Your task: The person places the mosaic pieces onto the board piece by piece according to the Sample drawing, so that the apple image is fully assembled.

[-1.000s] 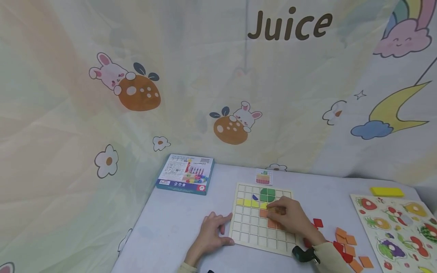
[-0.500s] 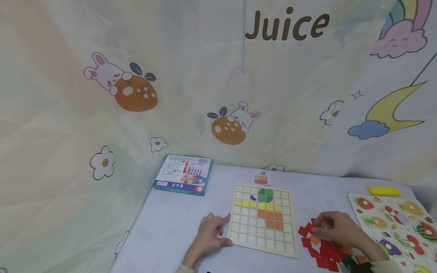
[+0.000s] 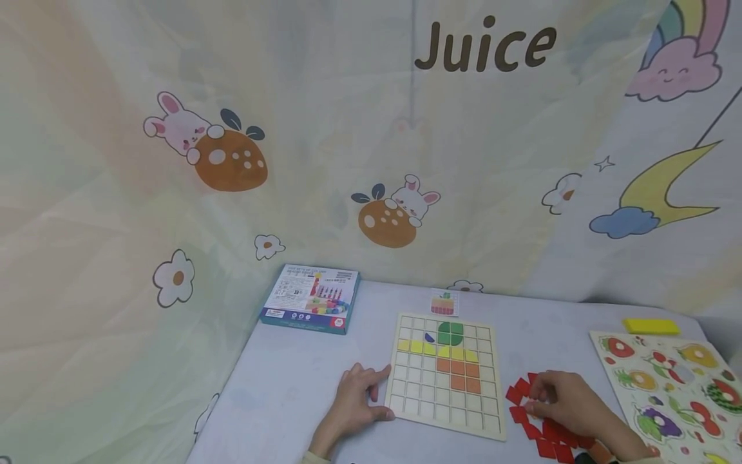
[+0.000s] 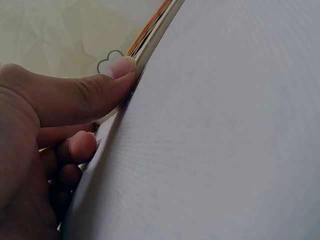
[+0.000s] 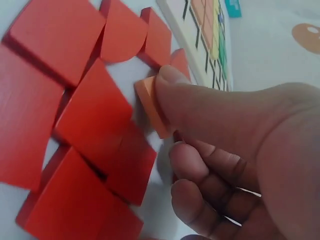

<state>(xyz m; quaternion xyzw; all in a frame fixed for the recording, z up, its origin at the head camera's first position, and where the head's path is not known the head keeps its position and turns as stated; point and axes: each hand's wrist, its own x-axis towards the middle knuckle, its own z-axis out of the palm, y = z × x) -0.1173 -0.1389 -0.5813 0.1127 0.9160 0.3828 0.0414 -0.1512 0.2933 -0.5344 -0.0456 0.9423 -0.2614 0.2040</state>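
Note:
My right hand is over the pile of red tiles right of the grid board. In the right wrist view its thumb and fingers pinch a small orange tile, held on edge just above the table. My left hand touches the board's left edge with thumb and forefinger spread apart; the left wrist view has the thumb against that edge. On the board lie green tiles, a small blue piece, a row of yellow tiles and several orange tiles.
Behind the board lies a small cake picture card. A flat box sits at the back left. Far right are a fruit-printed board and a yellow block. A printed cloth hangs behind the table.
My right hand has left the board for the pile on the right and now pinches an orange tile. More yellow and orange tiles on the board are uncovered. My left hand stays at the edge.

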